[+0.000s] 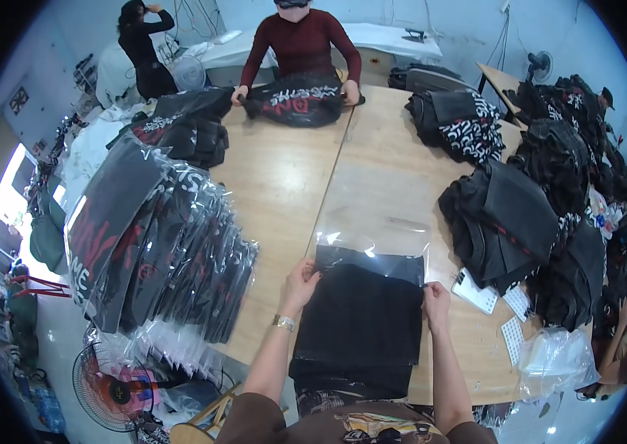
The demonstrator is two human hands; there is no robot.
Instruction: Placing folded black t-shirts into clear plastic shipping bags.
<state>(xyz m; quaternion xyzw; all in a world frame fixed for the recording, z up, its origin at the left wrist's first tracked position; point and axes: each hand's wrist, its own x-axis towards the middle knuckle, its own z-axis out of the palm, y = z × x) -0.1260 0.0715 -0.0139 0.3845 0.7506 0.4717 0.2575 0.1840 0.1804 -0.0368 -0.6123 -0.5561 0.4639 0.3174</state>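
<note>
A folded black garment (361, 318) lies at the table's near edge, its far end inside a clear plastic bag (376, 203) that stretches flat away from me. My left hand (301, 287) is closed at the left side of the bag's mouth, thumb and fingers pinched together there. On the opposite side my right hand (435, 302) pinches the right edge of the bag beside the garment. Whether either hand also grips cloth is hidden by the fingers. The near part of the garment hangs down toward my lap.
Bagged black garments (158, 237) fan out on the left. Folded dark garments (502, 222) are heaped on the right, near white sticker sheets (476, 291) and a stack of clear bags (557, 359). Across the wooden table (276, 170), a co-worker handles a bagged garment (295, 102). A fan (115, 388) stands lower left.
</note>
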